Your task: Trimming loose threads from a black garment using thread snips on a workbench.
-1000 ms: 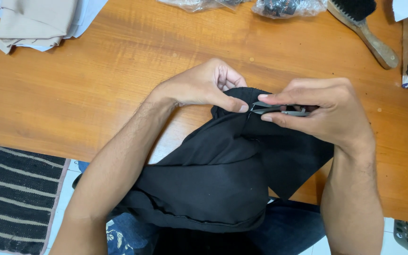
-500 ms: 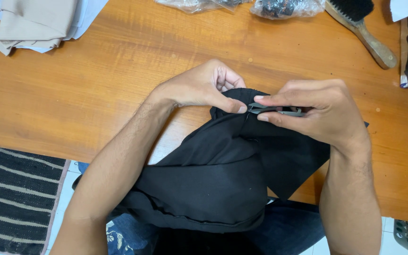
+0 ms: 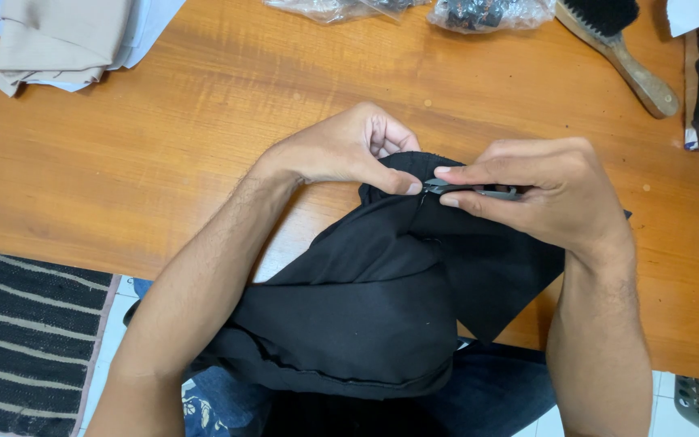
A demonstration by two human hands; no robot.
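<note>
Black fabric (image 3: 366,316) drapes from the wooden surface (image 3: 163,162) down over the person's lap, its upper edge bunched between both hands. From the head view, the left hand (image 3: 341,150) pinches the cloth tight, holding it taut, while the right hand (image 3: 544,190) is closed on small dark snips (image 3: 479,191) whose tip meets the pinched edge. Folded beige cloth (image 3: 58,36), plastic bags (image 3: 414,10) and a wooden brush (image 3: 620,48) lie well apart along the far edge.

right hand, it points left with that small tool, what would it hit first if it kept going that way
The right hand points its small dark tool left; first in line is the left hand's thumb tip, pinching the black cloth right at the tool's tip.
</note>
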